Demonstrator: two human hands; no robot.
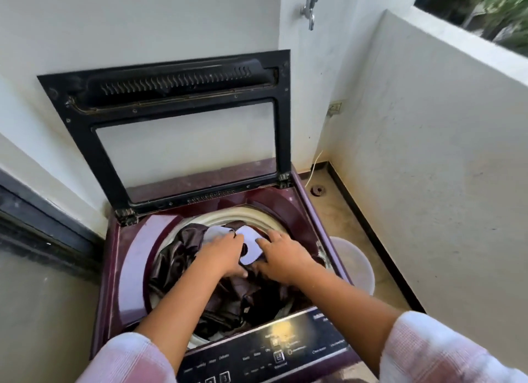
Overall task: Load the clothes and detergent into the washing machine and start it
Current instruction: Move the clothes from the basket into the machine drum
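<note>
A maroon top-loading washing machine point(114, 268) stands in front of me with its black-framed lid point(183, 119) raised against the wall. Its drum holds dark brown clothes point(177, 259) and a white garment point(250, 247) on top. My left hand point(225, 254) and my right hand point(281, 257) are both down in the drum, side by side. The left fingers curl round the white garment's left edge. The right fingers lie spread on its right side. The control panel point(285, 348) runs along the near edge. I see no detergent.
A pale plastic bucket point(357, 265) stands on the floor right of the machine. A tap point(308, 9) is fixed to the wall above. A floor drain point(317, 190) and a thin cable lie in the back corner. A low balcony wall point(428, 125) closes the right side.
</note>
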